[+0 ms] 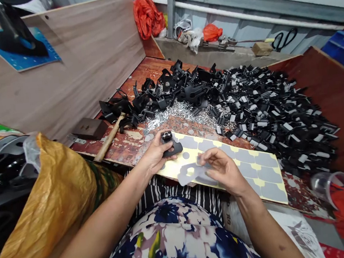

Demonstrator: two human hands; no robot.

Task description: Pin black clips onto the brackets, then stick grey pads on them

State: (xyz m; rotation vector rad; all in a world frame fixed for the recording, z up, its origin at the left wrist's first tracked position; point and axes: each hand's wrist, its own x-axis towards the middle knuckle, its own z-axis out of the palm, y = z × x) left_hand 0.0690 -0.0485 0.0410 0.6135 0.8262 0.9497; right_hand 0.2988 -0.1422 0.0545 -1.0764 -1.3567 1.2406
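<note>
My left hand (154,153) is closed around a small black plastic part (175,147), holding it over the left end of a yellow backing sheet (171,169). Rows of grey stickers (247,171) cover much of that sheet. Between the fingertips of my right hand (224,169), a thin translucent grey sticker (188,174) with a cut-out hangs above the sheet's front edge. Beyond the sheet lies a heap of loose silver pins (174,111), with black plastic pieces (190,89) piled behind it.
A large pile of small black parts with pale pads (262,106) spreads to the right. A wooden-handled hammer (110,139) and a brown block (88,128) lie at left, beside a yellow sack (63,187). A clear plastic cup (321,184) rests on its side at right.
</note>
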